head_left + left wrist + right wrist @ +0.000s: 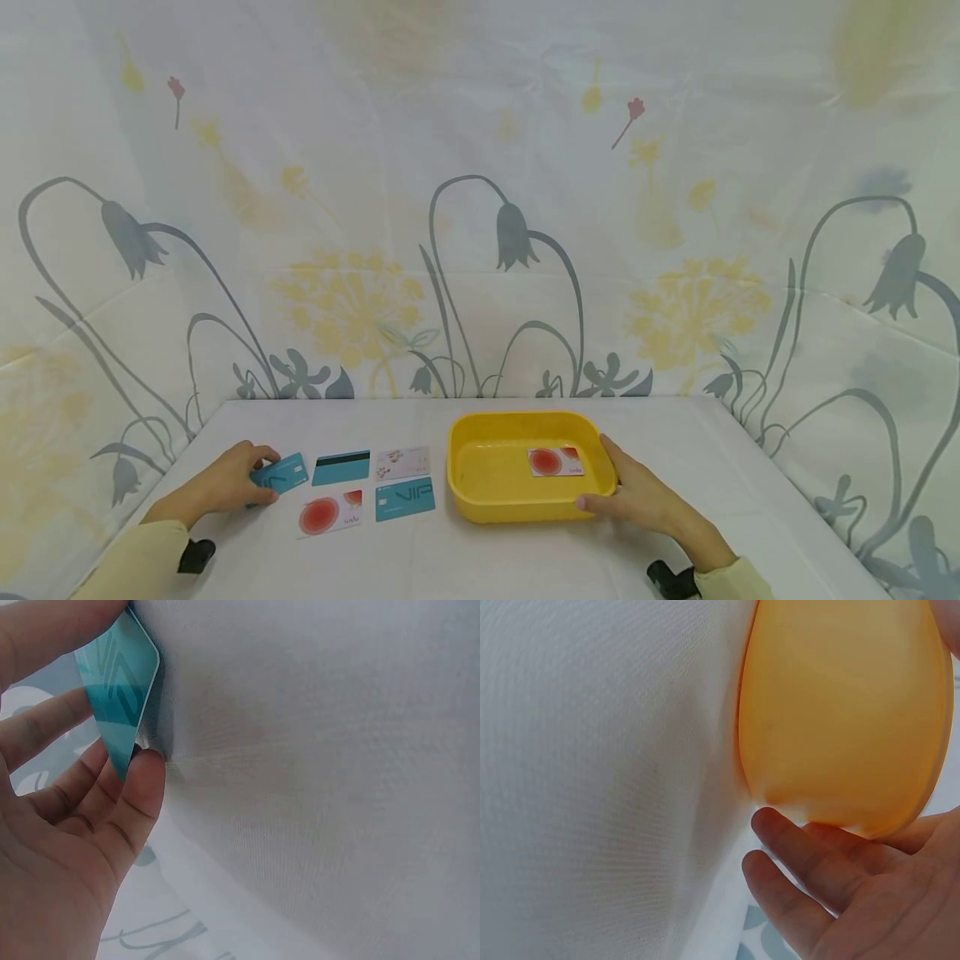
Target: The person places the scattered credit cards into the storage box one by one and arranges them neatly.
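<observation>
My left hand (234,483) holds a blue card (282,473) with a chip, at the left of the laid-out cards. In the left wrist view, the blue card (120,686) is tilted between thumb and fingers, its edge close to the white cloth. My right hand (641,493) grips the right end of a yellow plastic tray (517,510), thumb at the near side and fingers around the far right corner. Seen from the right wrist, fingertips (769,825) lie along the tray's outer wall (847,712). Inside the tray lies a white card with a red circle (555,462).
Between left hand and tray lie a blue card with a black stripe (341,468), a pale floral card (402,463), a blue VIP card (405,499) and a red-circle card (330,512). White cloth (450,562) covers the table; a flower-patterned curtain (480,300) hangs behind.
</observation>
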A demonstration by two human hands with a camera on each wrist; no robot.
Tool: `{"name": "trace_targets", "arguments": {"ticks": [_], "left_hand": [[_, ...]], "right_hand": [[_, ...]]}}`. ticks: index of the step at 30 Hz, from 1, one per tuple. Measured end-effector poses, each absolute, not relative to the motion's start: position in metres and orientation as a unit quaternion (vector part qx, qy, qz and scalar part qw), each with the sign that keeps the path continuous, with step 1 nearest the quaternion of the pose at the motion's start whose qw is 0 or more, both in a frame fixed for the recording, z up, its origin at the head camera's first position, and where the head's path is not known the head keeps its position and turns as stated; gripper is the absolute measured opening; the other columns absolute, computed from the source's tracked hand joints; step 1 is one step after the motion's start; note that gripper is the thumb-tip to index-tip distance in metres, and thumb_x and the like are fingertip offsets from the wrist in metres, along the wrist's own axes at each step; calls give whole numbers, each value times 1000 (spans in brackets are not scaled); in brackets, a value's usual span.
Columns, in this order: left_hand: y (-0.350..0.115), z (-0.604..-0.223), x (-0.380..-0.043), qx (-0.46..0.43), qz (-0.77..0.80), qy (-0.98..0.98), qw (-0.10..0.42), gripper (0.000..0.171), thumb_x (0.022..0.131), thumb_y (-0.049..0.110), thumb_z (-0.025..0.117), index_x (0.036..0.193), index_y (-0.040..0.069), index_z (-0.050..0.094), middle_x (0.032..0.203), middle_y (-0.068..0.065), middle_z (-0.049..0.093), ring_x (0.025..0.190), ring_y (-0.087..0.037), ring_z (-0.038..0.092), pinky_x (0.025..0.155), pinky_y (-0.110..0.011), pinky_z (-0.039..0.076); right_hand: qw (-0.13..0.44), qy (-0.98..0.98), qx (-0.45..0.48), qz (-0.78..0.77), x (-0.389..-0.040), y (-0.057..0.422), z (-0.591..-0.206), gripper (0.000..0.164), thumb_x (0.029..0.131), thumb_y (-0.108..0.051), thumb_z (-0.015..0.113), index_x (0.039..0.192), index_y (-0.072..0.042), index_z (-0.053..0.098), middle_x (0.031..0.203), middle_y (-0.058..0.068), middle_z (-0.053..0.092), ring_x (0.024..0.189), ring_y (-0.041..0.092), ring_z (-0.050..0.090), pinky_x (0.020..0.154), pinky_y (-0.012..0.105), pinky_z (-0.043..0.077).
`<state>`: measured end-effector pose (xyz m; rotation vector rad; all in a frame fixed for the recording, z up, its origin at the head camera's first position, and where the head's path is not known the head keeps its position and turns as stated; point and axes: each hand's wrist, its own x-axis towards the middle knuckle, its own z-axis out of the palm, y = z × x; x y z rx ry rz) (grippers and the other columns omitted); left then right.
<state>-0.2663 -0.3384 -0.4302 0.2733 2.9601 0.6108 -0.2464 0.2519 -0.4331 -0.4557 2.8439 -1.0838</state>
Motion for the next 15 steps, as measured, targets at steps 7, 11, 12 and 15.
{"name": "trace_targets", "arguments": {"ticks": [7,11,12,15], "left_hand": [[-339,-430,-267,100,200,973,52,61,70,26,84,116,-7,61,98,-15,51,88,-27,52,82,-51,46],[-338,-430,-266,100,196,974,53,61,70,25,83,117,-8,61,97,-14,51,88,-26,51,82,-50,46],[-338,-430,-266,99,195,974,54,61,71,25,83,117,-8,61,97,-14,51,88,-26,51,82,-50,46],[-336,-429,-265,99,189,975,56,61,71,25,83,117,-9,61,96,-12,53,87,-25,51,82,-50,46]], "right_hand": [[28,923,-155,-350,-246,252,-434,108,77,-49,74,149,6,15,149,26,30,129,35,40,105,56,29],[25,923,-159,-350,-246,252,-433,107,77,-48,74,149,6,15,148,25,31,128,34,41,105,56,30],[26,923,-159,-351,-246,252,-433,107,77,-48,74,149,6,15,148,25,31,128,35,41,105,56,30],[27,924,-155,-348,-246,252,-433,108,77,-49,74,148,7,15,149,27,30,129,37,39,105,57,29]]}}
